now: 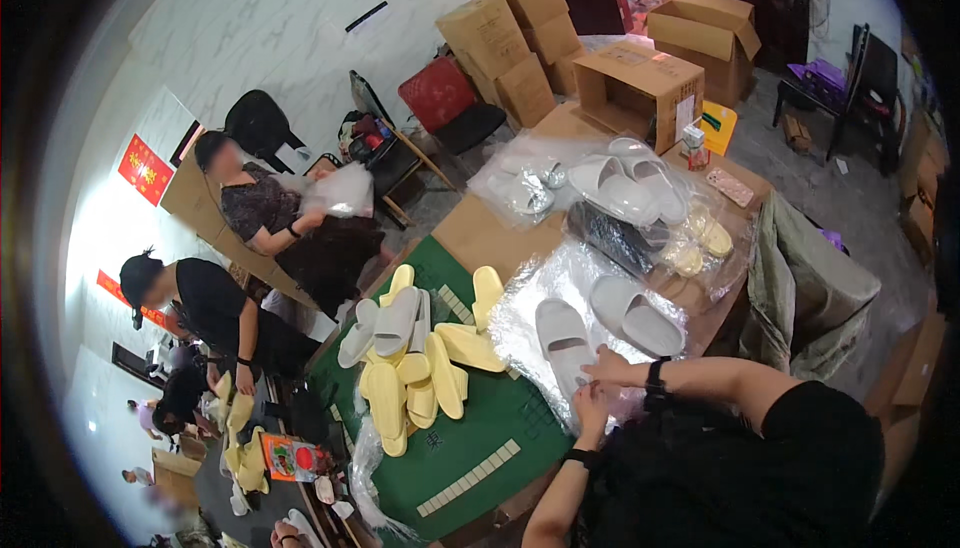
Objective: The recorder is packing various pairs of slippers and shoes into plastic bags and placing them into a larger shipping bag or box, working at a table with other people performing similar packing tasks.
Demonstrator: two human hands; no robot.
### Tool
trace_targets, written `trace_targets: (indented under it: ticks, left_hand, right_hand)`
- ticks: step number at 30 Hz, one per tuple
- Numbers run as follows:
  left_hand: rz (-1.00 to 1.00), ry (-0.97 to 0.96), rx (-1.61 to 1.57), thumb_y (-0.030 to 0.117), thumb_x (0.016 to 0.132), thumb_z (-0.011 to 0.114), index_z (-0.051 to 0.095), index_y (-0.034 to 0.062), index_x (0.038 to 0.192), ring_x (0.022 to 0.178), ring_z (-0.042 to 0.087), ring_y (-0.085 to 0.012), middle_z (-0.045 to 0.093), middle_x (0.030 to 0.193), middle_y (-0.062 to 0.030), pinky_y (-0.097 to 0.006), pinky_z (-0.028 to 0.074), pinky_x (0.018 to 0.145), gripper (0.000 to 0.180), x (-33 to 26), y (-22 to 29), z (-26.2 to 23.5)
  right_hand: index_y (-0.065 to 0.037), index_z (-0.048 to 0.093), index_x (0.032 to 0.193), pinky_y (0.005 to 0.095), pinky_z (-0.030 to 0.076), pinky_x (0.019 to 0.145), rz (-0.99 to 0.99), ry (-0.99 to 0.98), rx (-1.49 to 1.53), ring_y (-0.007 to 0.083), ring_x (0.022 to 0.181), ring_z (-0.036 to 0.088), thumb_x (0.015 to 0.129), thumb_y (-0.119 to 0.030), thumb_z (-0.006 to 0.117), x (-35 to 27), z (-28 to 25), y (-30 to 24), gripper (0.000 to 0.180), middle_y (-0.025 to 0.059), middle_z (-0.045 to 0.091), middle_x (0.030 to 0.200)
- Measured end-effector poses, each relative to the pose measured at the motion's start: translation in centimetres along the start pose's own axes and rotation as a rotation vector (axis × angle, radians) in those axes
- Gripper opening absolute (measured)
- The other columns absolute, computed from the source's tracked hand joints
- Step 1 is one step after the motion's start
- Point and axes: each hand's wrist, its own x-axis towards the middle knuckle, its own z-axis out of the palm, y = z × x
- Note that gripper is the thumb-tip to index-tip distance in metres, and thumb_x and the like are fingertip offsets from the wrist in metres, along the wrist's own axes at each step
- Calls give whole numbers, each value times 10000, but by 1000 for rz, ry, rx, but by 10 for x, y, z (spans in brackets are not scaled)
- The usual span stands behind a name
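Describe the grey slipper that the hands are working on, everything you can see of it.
The grey slipper is a pale, smooth slide of foam-like material with a broad closed strap and open toe. It lies sole down on a sheet of clear plastic film at the edge of the green table, its mate beside it. The right hand and left hand meet at its near end, fingers pinched there.

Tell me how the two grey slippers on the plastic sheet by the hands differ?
The near slipper is touched at its end by both hands, left hand and right hand; the far slipper lies untouched. The near slipper points straight away from the person, while the far slipper lies slanted to the right. Both are pale grey, sole down, on the clear plastic sheet.
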Motion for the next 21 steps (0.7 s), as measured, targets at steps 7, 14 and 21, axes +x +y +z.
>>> trace_targets:
  ticks: [7,14,21]
  left_hand:
    - [119,-357,247,97,772,560,539,-19,1051,980,497,-421,543,1023,-232,-462,419,828,302,-25,-23,-3]
    - [371,-479,288,102,801,543,487,-20,1167,1035,489,-418,513,1143,-248,-451,398,904,390,-21,-61,-5]
    - [-92,-235,-378,159,843,545,428,18,1200,973,544,-328,560,1098,-173,-421,424,857,401,10,-36,18]
  right_hand:
    - [145,430,1097,411,494,678,157,-48,341,280,853,603,746,-295,670,7,39,-19,612,239,584,946]
    - [-41,515,1140,347,469,632,291,-425,1187,209,728,557,893,-158,518,12,33,-34,273,70,554,856]
    - [11,321,1325,261,389,510,352,-1383,1781,145,602,403,933,-313,337,-29,-54,-29,509,80,434,783]
